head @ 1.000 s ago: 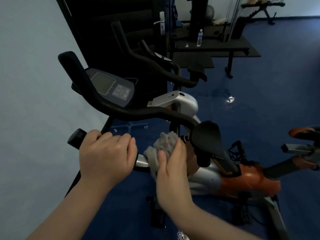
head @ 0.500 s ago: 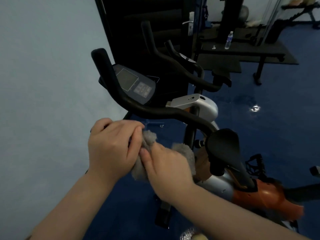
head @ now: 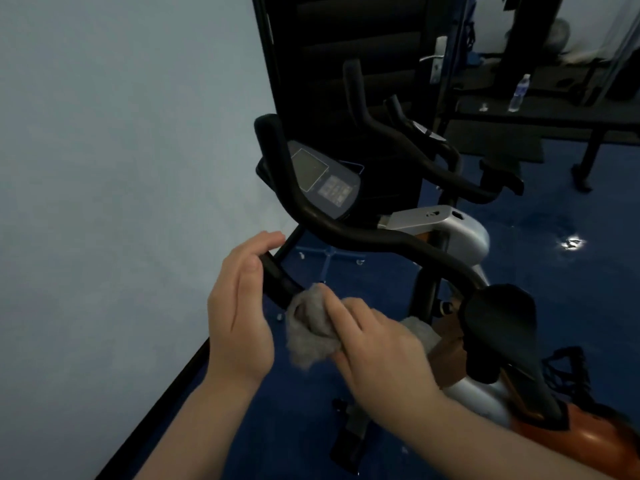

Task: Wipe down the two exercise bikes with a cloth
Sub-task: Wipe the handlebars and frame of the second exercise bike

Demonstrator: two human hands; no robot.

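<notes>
Where wall nears, cloth [head: 308,336] around handlebar [head: 346,233].

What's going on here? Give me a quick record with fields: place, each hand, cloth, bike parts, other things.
place: gym room, blue floor
right hand: presses the grey cloth around the near handlebar
left hand: open, fingers curved beside the handlebar end
near bike: console, black saddle
second bike: behind, untouched
other: water bottle on a bench

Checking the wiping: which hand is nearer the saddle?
Right. The right hand, holding the cloth, sits just left of the saddle; the left hand is farther left.
</notes>
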